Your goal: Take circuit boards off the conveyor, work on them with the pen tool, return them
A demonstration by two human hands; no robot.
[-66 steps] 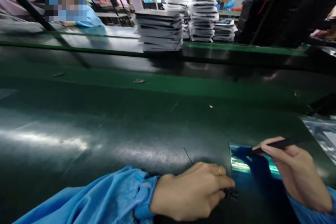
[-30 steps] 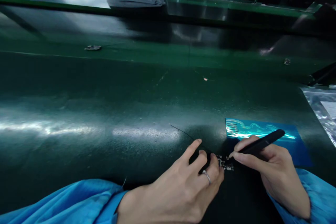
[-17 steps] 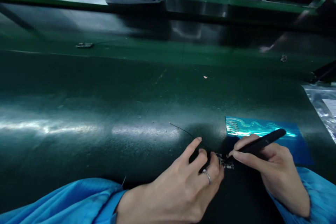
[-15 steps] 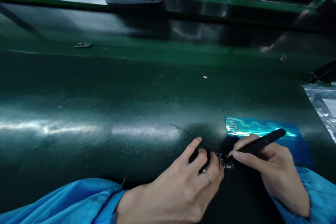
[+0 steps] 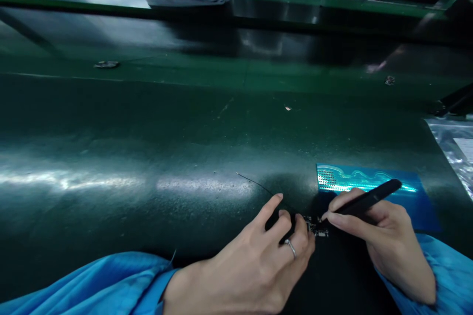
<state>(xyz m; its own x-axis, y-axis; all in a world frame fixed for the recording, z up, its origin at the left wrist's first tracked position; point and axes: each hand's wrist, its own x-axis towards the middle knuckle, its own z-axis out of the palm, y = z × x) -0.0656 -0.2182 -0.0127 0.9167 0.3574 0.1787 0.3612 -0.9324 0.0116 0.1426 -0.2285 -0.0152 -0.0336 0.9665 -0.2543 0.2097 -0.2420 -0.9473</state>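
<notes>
Both hands meet over a tiny circuit board (image 5: 318,229) on a dark green work surface (image 5: 148,157): the left hand (image 5: 254,266), ring on one finger, pins the board's left end with curled fingertips, index finger lifted; the right hand (image 5: 384,241) pinches black tweezers (image 5: 364,202), tips touching the board's right end. Lying between the hands, the board runs left to right, equally near both. A thin wire (image 5: 254,184) trails away up-left; a blue sheet (image 5: 373,189) lies just behind the right hand

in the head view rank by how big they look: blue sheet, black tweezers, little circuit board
1. blue sheet
2. black tweezers
3. little circuit board, partly hidden by the left hand
</notes>
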